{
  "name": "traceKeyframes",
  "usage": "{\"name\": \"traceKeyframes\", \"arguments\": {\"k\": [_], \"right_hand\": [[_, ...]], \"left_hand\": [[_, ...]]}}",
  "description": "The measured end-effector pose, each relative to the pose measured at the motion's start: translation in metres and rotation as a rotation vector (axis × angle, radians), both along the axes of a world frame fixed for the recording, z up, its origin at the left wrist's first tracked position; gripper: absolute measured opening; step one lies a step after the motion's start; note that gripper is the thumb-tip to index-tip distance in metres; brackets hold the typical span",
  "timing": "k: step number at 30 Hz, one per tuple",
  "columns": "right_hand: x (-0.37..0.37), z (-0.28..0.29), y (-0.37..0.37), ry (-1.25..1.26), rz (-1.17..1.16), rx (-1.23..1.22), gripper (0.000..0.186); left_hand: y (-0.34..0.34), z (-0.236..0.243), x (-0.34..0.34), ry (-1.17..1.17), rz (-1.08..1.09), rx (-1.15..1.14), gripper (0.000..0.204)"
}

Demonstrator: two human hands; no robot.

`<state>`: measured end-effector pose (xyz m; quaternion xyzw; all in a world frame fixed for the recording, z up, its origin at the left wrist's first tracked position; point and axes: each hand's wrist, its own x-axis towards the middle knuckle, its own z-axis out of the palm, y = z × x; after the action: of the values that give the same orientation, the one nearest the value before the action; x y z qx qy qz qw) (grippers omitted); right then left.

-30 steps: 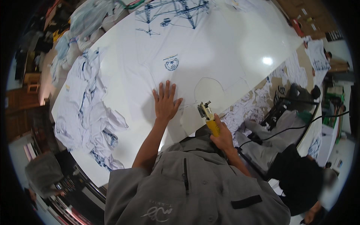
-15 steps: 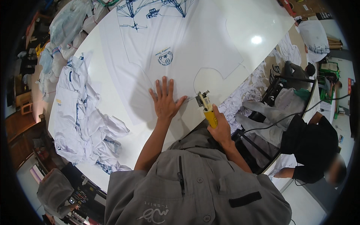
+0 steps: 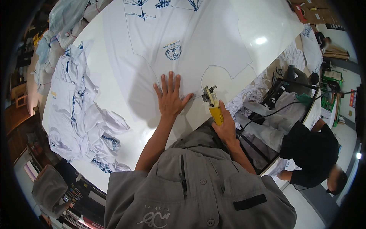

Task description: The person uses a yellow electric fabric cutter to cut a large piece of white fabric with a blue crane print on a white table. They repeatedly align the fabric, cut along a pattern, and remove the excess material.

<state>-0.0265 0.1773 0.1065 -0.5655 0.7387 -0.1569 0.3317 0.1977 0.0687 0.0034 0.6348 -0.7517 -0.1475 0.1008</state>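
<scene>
My left hand (image 3: 170, 101) lies flat with fingers spread on white fabric (image 3: 152, 49), which carries dark blue line drawings and a round emblem. In my right hand (image 3: 225, 129) is a yellow handheld electric fabric cutter (image 3: 216, 113), its fingers wrapped round the handle. The cutter's head is at the fabric's near edge, just right of my left thumb, by a short line running from the thumb. A curved notch in the fabric shows the white table (image 3: 220, 72) beyond the head. The blade itself is too small to make out.
A heap of printed white cloth (image 3: 84, 114) lies at the left. White scraps (image 3: 246, 100) and a black-framed bin of clear bags (image 3: 267, 118) stand along the right edge. A black cable (image 3: 288, 104) crosses the bin. A co-worker in black (image 3: 310, 156) is at the right.
My view has shifted a little, so the fabric and hands sit slightly differently in the picture. Both hands and the cutter stay near the same spot on the fabric.
</scene>
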Motion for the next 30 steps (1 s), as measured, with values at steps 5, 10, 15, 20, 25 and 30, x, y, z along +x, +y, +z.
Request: {"name": "traceKeyframes", "arguments": {"k": [5, 10, 15, 20, 25, 30], "right_hand": [[0.004, -0.007, -0.004, -0.003, 0.003, -0.047, 0.094], [0.010, -0.008, -0.011, -0.007, -0.004, -0.070, 0.094], [0.016, -0.006, -0.020, -0.009, -0.013, -0.083, 0.094], [0.016, -0.009, -0.028, -0.009, -0.007, -0.088, 0.095], [0.016, -0.006, -0.038, 0.004, -0.007, -0.046, 0.099], [0.011, -0.009, -0.048, -0.025, -0.040, -0.029, 0.100]], "left_hand": [[-0.002, 0.003, 0.000, 0.005, 0.000, 0.016, 0.094], [-0.002, 0.001, 0.000, 0.000, -0.002, 0.021, 0.096], [-0.002, -0.001, 0.001, -0.008, -0.003, 0.023, 0.096], [-0.001, 0.000, 0.001, -0.007, -0.002, 0.035, 0.097], [0.000, -0.004, 0.001, -0.020, -0.006, 0.012, 0.097], [0.001, -0.003, -0.001, -0.019, -0.005, -0.022, 0.096]]}}
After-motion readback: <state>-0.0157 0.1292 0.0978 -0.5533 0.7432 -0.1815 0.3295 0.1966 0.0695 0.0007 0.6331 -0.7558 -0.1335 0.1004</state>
